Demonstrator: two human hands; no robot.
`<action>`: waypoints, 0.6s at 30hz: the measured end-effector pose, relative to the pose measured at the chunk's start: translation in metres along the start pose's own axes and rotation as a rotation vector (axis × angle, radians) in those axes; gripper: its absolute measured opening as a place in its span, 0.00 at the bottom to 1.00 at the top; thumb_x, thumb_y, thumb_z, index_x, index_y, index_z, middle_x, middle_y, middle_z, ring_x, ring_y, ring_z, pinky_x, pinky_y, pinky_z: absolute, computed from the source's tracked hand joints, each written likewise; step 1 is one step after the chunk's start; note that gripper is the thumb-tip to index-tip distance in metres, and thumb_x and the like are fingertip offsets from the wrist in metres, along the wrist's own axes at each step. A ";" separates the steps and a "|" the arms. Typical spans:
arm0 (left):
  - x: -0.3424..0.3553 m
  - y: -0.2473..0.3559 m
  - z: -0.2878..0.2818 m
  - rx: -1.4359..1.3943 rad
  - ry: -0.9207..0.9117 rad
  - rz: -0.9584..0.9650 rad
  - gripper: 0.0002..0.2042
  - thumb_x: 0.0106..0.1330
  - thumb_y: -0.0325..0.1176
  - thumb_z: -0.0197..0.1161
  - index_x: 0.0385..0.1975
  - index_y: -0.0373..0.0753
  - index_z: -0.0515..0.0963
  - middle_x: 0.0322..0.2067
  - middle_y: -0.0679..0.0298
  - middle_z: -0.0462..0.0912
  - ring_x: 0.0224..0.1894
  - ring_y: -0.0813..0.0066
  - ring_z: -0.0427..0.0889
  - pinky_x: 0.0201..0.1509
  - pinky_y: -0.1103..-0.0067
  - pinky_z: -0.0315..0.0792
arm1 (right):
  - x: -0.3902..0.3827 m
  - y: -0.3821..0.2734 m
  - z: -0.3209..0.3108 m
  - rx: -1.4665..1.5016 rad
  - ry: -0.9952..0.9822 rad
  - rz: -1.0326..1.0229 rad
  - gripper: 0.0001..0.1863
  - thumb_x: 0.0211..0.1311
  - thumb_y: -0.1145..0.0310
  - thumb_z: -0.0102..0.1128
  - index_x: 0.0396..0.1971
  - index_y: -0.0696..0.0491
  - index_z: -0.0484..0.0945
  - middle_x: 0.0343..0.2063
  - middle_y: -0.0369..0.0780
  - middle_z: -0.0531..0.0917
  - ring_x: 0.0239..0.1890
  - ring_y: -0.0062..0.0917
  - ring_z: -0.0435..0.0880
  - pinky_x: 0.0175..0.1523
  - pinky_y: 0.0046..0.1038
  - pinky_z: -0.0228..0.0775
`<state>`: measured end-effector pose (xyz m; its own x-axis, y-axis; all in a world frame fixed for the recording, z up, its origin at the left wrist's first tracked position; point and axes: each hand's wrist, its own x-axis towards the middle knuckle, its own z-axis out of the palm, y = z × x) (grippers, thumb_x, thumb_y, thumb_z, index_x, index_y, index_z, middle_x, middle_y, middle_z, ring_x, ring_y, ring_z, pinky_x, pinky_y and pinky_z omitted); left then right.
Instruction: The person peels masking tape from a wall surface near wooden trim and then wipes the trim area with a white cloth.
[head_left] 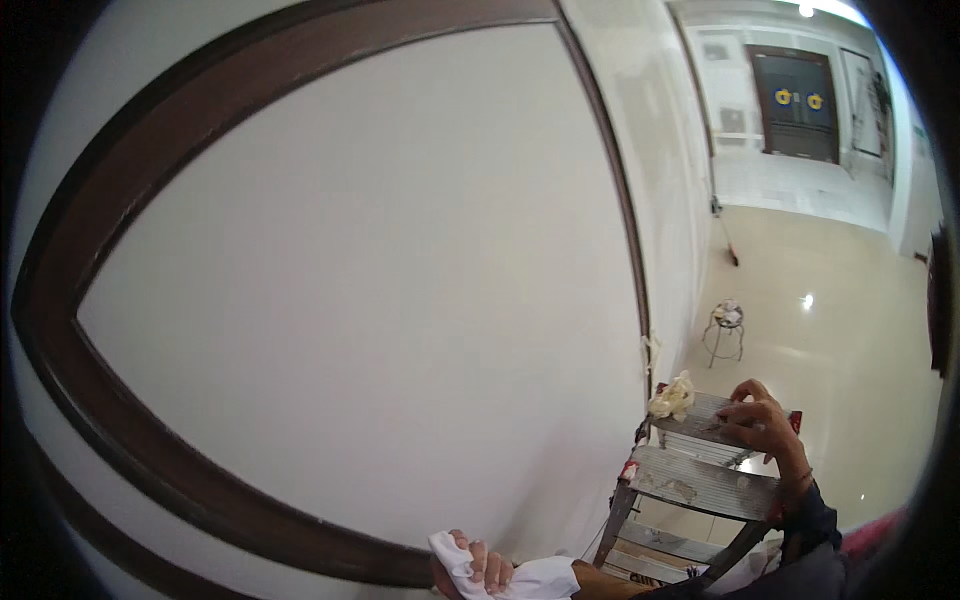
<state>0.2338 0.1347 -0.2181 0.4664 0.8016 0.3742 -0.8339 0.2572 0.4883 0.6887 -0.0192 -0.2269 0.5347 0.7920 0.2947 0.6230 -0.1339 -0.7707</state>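
Note:
My left hand (pixel 484 566), low in the picture, is closed around a white cloth (pixel 540 580). Part of the cloth sticks up past the fingers and part lies along the wrist. The hand is close to the lower dark brown moulding (pixel 350 550) that frames a pale wall panel (pixel 380 280). Over the top step of a metal stepladder (pixel 700 480) is my right hand (pixel 765 420), its fingers bent and apart. Its fingertips are at the step's surface; I see nothing held there. A crumpled yellowish clump (pixel 673 396) sits on the same step, beside the moulding.
The ladder stands against the wall at lower right, its steps smeared. Beyond it, a small round stool (pixel 725 325) with light crumpled stuff on top stands on the shiny tiled floor (pixel 830 280). A long-handled tool (pixel 727 235) leans by the wall. Dark double doors (pixel 796 105) are far back.

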 end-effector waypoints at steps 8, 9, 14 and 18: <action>0.080 0.016 0.036 -0.139 -0.193 -0.248 0.19 0.78 0.51 0.37 0.54 0.43 0.64 0.26 0.61 0.72 0.19 0.62 0.72 0.30 0.62 0.69 | 0.006 -0.004 -0.003 -0.015 -0.004 -0.040 0.12 0.48 0.67 0.76 0.37 0.45 0.90 0.41 0.39 0.80 0.47 0.32 0.79 0.47 0.33 0.77; 0.089 0.002 0.051 -0.202 -0.189 -0.173 0.20 0.78 0.50 0.35 0.56 0.44 0.65 0.26 0.60 0.72 0.19 0.62 0.71 0.29 0.62 0.69 | 0.005 -0.009 -0.004 -0.067 0.000 -0.051 0.12 0.48 0.66 0.76 0.36 0.46 0.90 0.41 0.39 0.79 0.48 0.33 0.79 0.48 0.34 0.77; 0.156 -0.025 0.127 -0.126 0.052 -0.176 0.26 0.73 0.53 0.40 0.61 0.41 0.65 0.27 0.60 0.70 0.16 0.69 0.65 0.20 0.70 0.63 | 0.004 -0.014 -0.008 -0.197 -0.033 -0.015 0.16 0.45 0.63 0.76 0.38 0.44 0.88 0.44 0.39 0.78 0.48 0.36 0.79 0.50 0.36 0.76; 0.181 -0.033 0.200 -0.056 0.315 -0.229 0.28 0.73 0.57 0.39 0.58 0.40 0.68 0.28 0.60 0.71 0.17 0.68 0.65 0.20 0.71 0.62 | 0.007 -0.019 -0.013 -0.236 -0.076 -0.065 0.21 0.46 0.56 0.76 0.42 0.43 0.86 0.44 0.40 0.79 0.46 0.36 0.79 0.49 0.38 0.76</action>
<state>0.4051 0.1633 -0.0088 0.5364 0.8440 -0.0039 -0.7374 0.4709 0.4843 0.6883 -0.0189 -0.2026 0.4507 0.8445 0.2892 0.7752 -0.2096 -0.5959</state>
